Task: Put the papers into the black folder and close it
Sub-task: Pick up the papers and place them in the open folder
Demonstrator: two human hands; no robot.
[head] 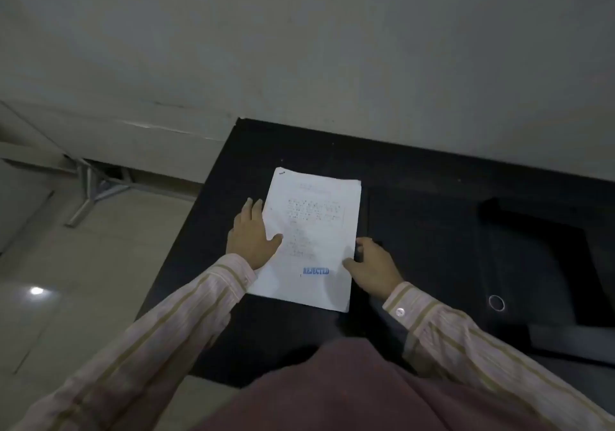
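**Head view: paper stack squared up beside the black folder**

Head-camera footage shows a stack of papers (pixel 311 241) lying flat on a black table (pixel 213 264), at the centre of the frame. The left hand (pixel 251 236) is laid flat along the stack's left edge, thumb on the top sheet. The right hand (pixel 374 269) is set at the lower right edge, fingers curled loosely; nothing is lifted, and whether the edge is pinched cannot be told.

The black folder (pixel 466 247) lies just right of the papers, dark against the dark table, so its outline and whether its cover stands open are hard to judge. A round ring hole (pixel 496 303) is seen at lower right.

The sheets are best gathered from both long edges at once, kept aligned, then slid rightward low over the table. Open table is available above the stack; the table's left edge lies close to the left hand, so drift leftward should be avoided.
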